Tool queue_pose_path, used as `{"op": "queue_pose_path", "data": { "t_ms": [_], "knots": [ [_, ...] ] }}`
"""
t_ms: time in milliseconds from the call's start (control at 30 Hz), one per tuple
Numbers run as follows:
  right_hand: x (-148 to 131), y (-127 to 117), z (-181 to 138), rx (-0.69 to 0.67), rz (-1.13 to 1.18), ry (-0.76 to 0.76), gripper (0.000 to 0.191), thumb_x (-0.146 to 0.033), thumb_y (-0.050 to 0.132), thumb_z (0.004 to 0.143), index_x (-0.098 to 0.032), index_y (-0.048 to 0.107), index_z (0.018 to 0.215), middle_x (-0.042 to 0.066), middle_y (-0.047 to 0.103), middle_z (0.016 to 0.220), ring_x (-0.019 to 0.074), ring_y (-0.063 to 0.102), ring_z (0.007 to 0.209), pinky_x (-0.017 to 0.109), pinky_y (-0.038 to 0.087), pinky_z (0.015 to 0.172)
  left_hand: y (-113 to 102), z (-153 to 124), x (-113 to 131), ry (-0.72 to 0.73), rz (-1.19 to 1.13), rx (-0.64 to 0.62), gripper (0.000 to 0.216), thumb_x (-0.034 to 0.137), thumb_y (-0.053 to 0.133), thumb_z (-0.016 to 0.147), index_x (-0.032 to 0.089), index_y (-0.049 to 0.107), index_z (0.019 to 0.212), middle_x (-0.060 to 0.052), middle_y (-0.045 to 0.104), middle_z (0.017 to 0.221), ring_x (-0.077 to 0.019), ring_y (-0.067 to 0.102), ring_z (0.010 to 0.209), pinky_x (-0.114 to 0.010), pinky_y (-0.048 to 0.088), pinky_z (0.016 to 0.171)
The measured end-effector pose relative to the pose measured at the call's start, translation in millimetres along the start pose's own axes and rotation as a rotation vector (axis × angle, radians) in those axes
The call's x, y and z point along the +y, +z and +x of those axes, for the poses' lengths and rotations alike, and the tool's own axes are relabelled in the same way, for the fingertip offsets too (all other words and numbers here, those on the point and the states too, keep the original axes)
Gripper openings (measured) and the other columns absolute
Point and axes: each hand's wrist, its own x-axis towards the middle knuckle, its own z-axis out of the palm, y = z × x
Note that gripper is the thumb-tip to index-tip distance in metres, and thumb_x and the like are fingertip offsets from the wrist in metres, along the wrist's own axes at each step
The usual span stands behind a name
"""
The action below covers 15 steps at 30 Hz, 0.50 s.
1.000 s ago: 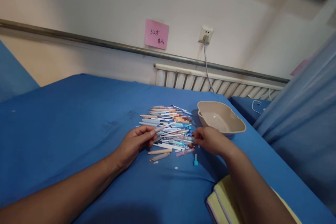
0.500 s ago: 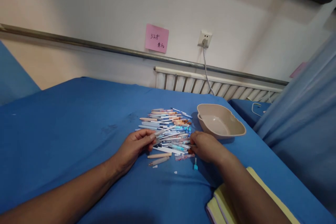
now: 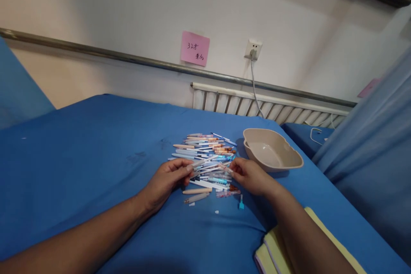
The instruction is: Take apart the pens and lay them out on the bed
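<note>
Over the left side of a pile of pens and pen parts, my left hand pinches a pale pen barrel with a thin white refill pointing up to the right. Facing it, my right hand is closed on a slim clear pen part, its tip near the middle of the pile; its exact kind is hard to make out. Closer to me lie an orange barrel, a grey pen barrel, a teal piece and a small white piece.
A beige basin stands right of the pile on the blue sheet. Under my right forearm lies a folded yellow towel. A radiator, a wall rail and a plugged-in cord are behind; a blue curtain hangs at right.
My right hand has risen slightly from the pile's right edge and now holds a clear pen part toward the left hand. The left hand keeps its barrel almost still.
</note>
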Motion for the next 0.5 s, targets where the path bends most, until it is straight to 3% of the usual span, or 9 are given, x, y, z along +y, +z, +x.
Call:
{"op": "queue_pose_path", "data": {
  "t_ms": [100, 267, 500],
  "knots": [
    [-0.4, -1.1, -1.4, 0.020, 0.071, -0.028, 0.010, -0.022, 0.050, 0.084, -0.018, 0.059, 0.086, 0.001, 0.060, 0.079, 0.0126, 0.053, 0.069, 0.021, 0.037, 0.061, -0.5, -0.1, -0.7, 0.011, 0.004, -0.003, 0.027, 0.033, 0.072, 0.068, 0.014, 0.065, 0.087, 0.001, 0.058, 0.065, -0.0083, 0.050, 0.052, -0.020, 0.038, 0.052],
    [1.0, -6.5, -7.1, -0.152, 0.157, 0.028, 0.008, -0.022, 0.052, 0.082, -0.017, 0.058, 0.081, 0.000, 0.059, 0.070, 0.0114, 0.052, 0.062, 0.020, 0.035, 0.054, -1.8, 0.8, -2.4, 0.017, 0.008, -0.023, 0.025, 0.031, 0.071, 0.070, 0.014, 0.064, 0.087, 0.001, 0.058, 0.066, -0.0079, 0.049, 0.052, -0.020, 0.038, 0.052],
    [2.4, -16.7, -8.2, -0.058, -0.220, 0.101, 0.012, -0.016, 0.049, 0.081, -0.018, 0.059, 0.075, 0.001, 0.061, 0.071, 0.0123, 0.051, 0.064, 0.022, 0.030, 0.057, -1.5, 0.7, -1.6, 0.023, 0.018, -0.031, 0.024, 0.032, 0.070, 0.072, 0.013, 0.062, 0.084, 0.002, 0.057, 0.065, -0.0072, 0.049, 0.052, -0.019, 0.037, 0.051]
  ]
}}
